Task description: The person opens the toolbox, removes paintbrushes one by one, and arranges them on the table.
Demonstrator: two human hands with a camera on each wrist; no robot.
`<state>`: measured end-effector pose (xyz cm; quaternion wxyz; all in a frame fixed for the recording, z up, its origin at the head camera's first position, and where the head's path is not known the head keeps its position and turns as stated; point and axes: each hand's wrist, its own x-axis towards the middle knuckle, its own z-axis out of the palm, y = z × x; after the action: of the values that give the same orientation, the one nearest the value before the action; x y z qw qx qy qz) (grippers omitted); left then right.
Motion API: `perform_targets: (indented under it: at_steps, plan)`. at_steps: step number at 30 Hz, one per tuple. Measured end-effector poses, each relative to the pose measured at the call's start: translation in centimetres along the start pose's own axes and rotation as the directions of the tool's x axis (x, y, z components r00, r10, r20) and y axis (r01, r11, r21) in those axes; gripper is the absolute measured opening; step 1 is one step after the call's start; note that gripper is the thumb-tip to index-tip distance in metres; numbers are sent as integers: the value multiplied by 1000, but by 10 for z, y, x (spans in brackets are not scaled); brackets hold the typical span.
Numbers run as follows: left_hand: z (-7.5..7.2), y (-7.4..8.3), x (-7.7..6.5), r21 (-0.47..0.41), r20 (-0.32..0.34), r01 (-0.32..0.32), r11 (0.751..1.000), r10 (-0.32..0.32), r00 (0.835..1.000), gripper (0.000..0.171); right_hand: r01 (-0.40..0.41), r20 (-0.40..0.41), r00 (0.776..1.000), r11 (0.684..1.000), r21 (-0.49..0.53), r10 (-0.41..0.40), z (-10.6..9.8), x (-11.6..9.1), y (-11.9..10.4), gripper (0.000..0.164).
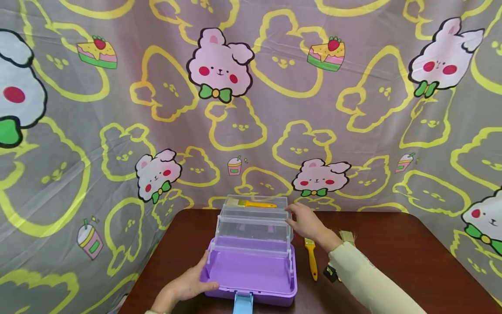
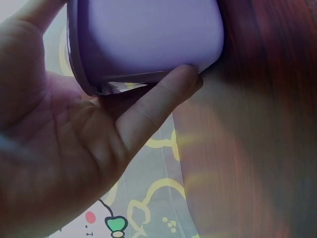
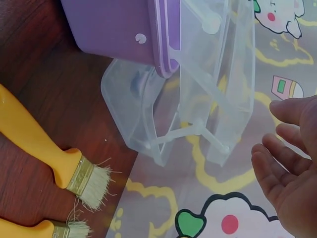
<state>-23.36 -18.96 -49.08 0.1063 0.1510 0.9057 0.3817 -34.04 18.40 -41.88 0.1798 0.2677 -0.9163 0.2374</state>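
A purple storage box (image 1: 274, 299) stands unfolded at the table's front, a light-blue latch (image 1: 243, 303) hanging at its near side. My left hand (image 1: 188, 281) holds the box's front left corner, thumb at the front and fingers along the side. Clear tiered trays (image 1: 251, 231) rise behind the purple base. A paintbrush with a yellow handle (image 1: 260, 204) lies in the topmost tray. Beside that tray's right end is my right hand (image 1: 303, 219), fingers loosely bent. In the right wrist view, this hand holds nothing and is apart from the trays.
Right of the box, a yellow-handled brush (image 1: 311, 259) lies on the dark wooden table (image 1: 412, 253). Another brush's bristles (image 1: 347, 237) and a small black item (image 1: 330, 273) show around my right sleeve. A patterned curtain (image 1: 251, 113) hangs behind the table and along its sides.
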Motion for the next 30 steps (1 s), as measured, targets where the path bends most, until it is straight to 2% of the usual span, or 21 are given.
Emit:
perform_targets:
  at_steps: [7, 16, 21, 24, 30]
  plan:
    - [1, 0, 1, -24, 9, 27, 999, -27, 1000, 108, 7, 12, 1000, 1000, -15, -7, 5, 8, -1, 32]
    - [1, 0, 1, -30, 6, -9, 1000, 9, 1000, 107, 42, 67, 997, 999, -18, -41, 10, 20, 1, 37]
    - [1, 0, 1, -12, -3, -35, 999, 35, 999, 106, 28, 104, 994, 999, -20, -26, 14, 26, 4, 41]
    - [1, 1, 1, -3, -7, -50, 999, 50, 999, 106, 15, 110, 994, 1000, 10, -16, 17, 28, 5, 41]
    - [0, 1, 0, -8, -6, -35, 999, 35, 999, 107, 36, 120, 992, 998, 55, -43, 20, 34, 6, 41]
